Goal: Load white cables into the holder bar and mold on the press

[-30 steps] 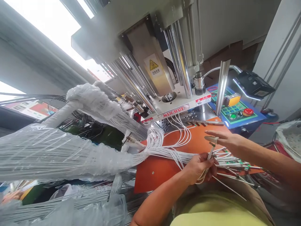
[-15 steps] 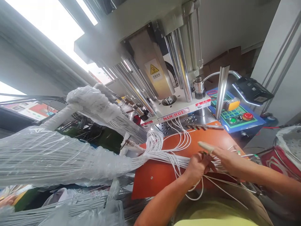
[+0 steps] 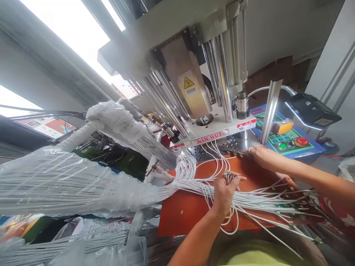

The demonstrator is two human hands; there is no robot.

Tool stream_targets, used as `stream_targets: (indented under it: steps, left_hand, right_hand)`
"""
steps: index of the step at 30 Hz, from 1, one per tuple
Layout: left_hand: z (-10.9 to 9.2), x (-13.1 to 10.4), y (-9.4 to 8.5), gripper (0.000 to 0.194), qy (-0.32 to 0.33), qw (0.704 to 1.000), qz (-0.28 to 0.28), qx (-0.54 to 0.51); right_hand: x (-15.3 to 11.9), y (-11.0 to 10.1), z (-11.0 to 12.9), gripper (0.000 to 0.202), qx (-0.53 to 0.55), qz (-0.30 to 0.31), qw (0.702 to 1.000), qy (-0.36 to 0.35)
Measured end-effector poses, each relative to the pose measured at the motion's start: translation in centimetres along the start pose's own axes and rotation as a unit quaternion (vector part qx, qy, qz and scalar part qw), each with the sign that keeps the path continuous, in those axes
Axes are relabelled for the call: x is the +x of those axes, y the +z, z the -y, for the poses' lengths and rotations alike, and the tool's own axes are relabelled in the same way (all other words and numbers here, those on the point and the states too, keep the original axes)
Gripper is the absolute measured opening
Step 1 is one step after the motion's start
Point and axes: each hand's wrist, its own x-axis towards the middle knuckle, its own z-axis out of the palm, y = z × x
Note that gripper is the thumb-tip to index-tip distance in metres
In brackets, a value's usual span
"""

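My left hand (image 3: 224,190) is closed around the ends of several white cables, above the orange work board (image 3: 173,218). A small green-and-metal cable connector (image 3: 227,173) sticks up from its fingers. My right hand (image 3: 263,158) reaches forward to the machine's front edge, its fingers closed at the right end of a narrow metal bar (image 3: 240,152); the fingers partly cover that end. Below both hands, a bundle of white cables (image 3: 256,199) stretches across the board, with small connectors at its right ends. Several cables (image 3: 219,153) run from under the machine toward my left hand.
The press machine (image 3: 203,135) stands ahead, with a hot-surface label on its metal block. At right are a blue control box (image 3: 310,147) with buttons and a black lamp (image 3: 313,111). Plastic-wrapped cable bundles (image 3: 91,181) rest on a wrapped frame (image 3: 83,135) at left.
My right hand has left its place beside the left hand and moved forward to the metal bar. The left hand has shifted slightly forward with cable ends in it. The view has shifted slightly.
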Motion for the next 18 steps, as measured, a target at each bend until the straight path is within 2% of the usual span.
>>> stream_targets:
  steps: [3, 6, 8, 12, 15, 18]
  left_hand:
    - [-0.2, -0.4, -0.4, 0.019, 0.042, 0.995, 0.001, 0.091]
    - [0.1, -0.9, -0.4, 0.013, 0.092, 0.980, 0.067, 0.164]
    - [0.6, -0.9, -0.2, 0.014, 0.125, 0.963, 0.125, 0.205]
    - [1.5, -0.5, 0.3, 0.018, 0.157, 0.935, 0.180, 0.264]
    - [1.8, 0.0, 0.5, 0.021, 0.161, 0.929, 0.187, 0.276]
    - [2.0, 0.2, 0.6, 0.021, 0.159, 0.928, 0.182, 0.282]
  right_hand:
    - [-2.8, -0.8, 1.7, 0.012, 0.120, 0.075, 0.986, 0.086]
    - [-5.8, -1.1, 3.8, 0.029, 0.331, 0.141, 0.915, 0.185]
    - [-7.2, -0.9, 5.0, 0.036, 0.396, 0.146, 0.887, 0.189]
    - [-8.2, -0.7, 6.2, 0.038, 0.395, 0.093, 0.898, 0.169]
    - [-8.0, -0.9, 6.2, 0.038, 0.392, 0.040, 0.911, 0.123]
    - [-7.9, -0.9, 6.3, 0.039, 0.401, 0.017, 0.912, 0.092]
